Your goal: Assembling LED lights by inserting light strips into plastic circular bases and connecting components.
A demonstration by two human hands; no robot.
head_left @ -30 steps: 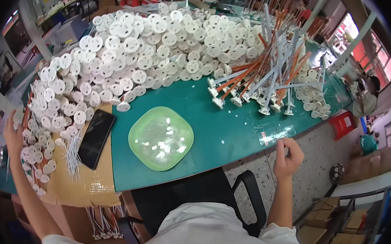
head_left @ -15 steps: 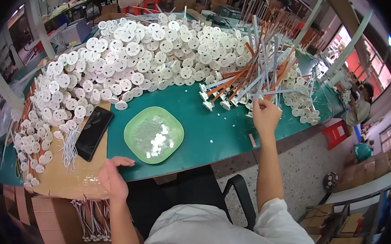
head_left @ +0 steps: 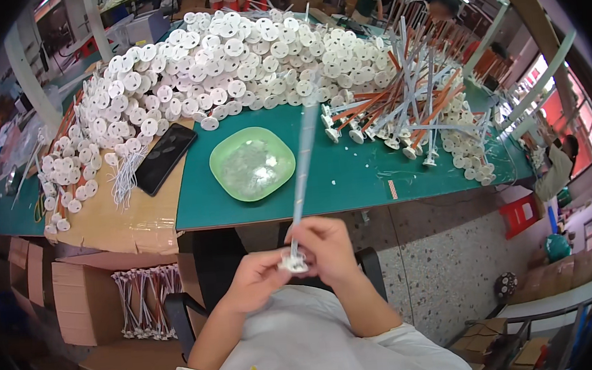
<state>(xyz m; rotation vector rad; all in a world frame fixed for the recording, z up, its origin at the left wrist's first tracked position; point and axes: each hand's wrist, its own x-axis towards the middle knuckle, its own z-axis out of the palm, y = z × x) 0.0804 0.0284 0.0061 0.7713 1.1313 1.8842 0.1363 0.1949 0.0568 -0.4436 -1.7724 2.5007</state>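
A person in a white shirt (head_left: pixel 295 345) works with both hands raised before the chest, over the lap and short of the counter (head_left: pixel 359 192). The left hand (head_left: pixel 254 283) has its fingertips closed on a white fitting (head_left: pixel 293 262); the right hand (head_left: pixel 325 247) pinches the pale strip (head_left: pixel 303 181) that rises from it, though some fingers are hidden. The piece sits between the hands, beyond the counter's near edge, so a loose pinch could drop it into the lap or onto the floor; pulling strip and fitting apart might strain their join.

Below left, an open carton (head_left: pixel 74 303) holds bundled strips (head_left: pixel 149 304), within likely reach of anything falling that way. On the counter, the long strip slants up just beside a green bowl (head_left: pixel 220 178) of small, shiny contents; a careless swing to the left could knock the rim and spill them. Left of the bowl, loose white strings (head_left: pixel 126 177) lie against a black phone (head_left: pixel 165 158), where a sleeve or finger might snag.

Farther back rises a heap of white discs (head_left: pixel 234 47), steep enough that a bump could send some sliding forward. The strip's blurred tip overlaps it in view; whether they touch is unclear. At right, grey and orange strips (head_left: pixel 411 96) cross in a tangle, where tugging one could drag neighbours along.
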